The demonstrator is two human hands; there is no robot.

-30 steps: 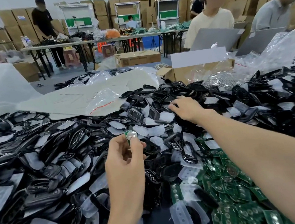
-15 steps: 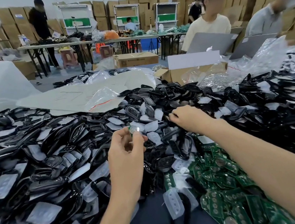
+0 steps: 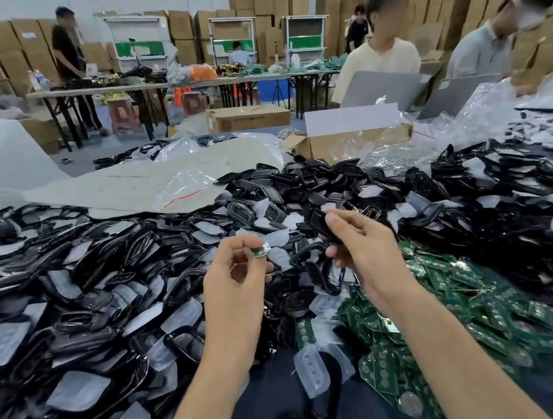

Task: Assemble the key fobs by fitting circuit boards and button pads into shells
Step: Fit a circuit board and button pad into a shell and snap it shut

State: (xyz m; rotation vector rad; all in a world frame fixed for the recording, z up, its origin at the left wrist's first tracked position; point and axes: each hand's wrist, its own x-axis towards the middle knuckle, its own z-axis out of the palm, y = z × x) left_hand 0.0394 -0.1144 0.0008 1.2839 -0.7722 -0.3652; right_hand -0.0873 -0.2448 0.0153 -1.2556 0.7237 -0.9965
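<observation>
My left hand [image 3: 238,275] pinches a small green circuit board [image 3: 260,250] with a coin cell between thumb and fingertips, held above the heap. My right hand [image 3: 358,244] grips a black key fob shell [image 3: 319,220] lifted just off the heap, a short way right of the board. Below both hands lies a big heap of black shells [image 3: 99,298] mixed with translucent button pads [image 3: 181,320]. A pile of green circuit boards [image 3: 452,310] lies at the right, under my right forearm.
An open cardboard box [image 3: 323,145] with clear plastic bags stands behind the heap. A flat plastic sheet [image 3: 134,187] lies at the back left. Two people with laptops [image 3: 382,90] sit across the table. The dark blue table top [image 3: 274,382] shows between my arms.
My right hand has come back from the heap towards me, now holding a black shell. My left hand with the circuit board stayed in about the same place.
</observation>
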